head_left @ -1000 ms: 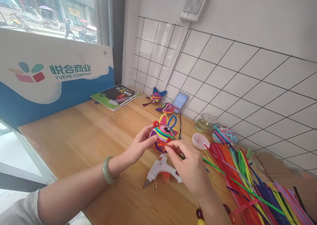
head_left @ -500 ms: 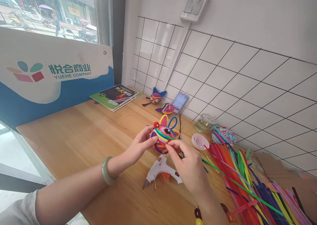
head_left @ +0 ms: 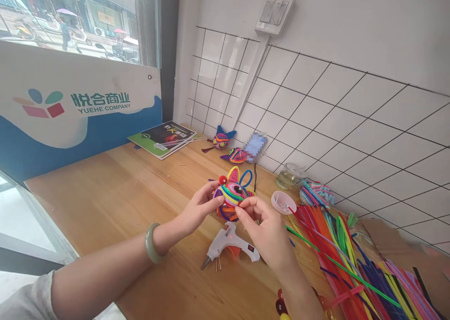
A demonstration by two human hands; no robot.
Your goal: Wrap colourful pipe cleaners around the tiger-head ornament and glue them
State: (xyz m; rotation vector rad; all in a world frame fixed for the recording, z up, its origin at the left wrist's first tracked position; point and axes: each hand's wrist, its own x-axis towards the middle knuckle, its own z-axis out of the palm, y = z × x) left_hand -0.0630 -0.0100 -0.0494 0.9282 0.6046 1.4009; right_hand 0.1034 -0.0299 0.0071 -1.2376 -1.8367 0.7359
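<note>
A colorful figure (head_left: 230,194) made of fuzzy stems, with a yellow-and-pink ear, a blue loop and a red ball, is held above the table. My left hand (head_left: 200,203) grips its left side, thumb on the front. At its lower right, my right hand (head_left: 262,221) has thumb and index finger pinched together against the striped surface; anything between those fingertips is too small to tell. Below both hands a white glue gun (head_left: 225,240) lies on the wooden table (head_left: 168,273), nozzle toward the lower left, its small red light on.
Bundles of colored fuzzy stems (head_left: 337,249) cover the right side. Behind are a pink bowl (head_left: 283,202), a glass jar (head_left: 290,175), a phone (head_left: 255,146), two finished-looking figures (head_left: 221,139) and booklets (head_left: 163,139). A tiled wall borders the table.
My right hand has shifted slightly, its fingers closer over the figure's right side. The figure has turned a little. The camera view has moved slightly.
</note>
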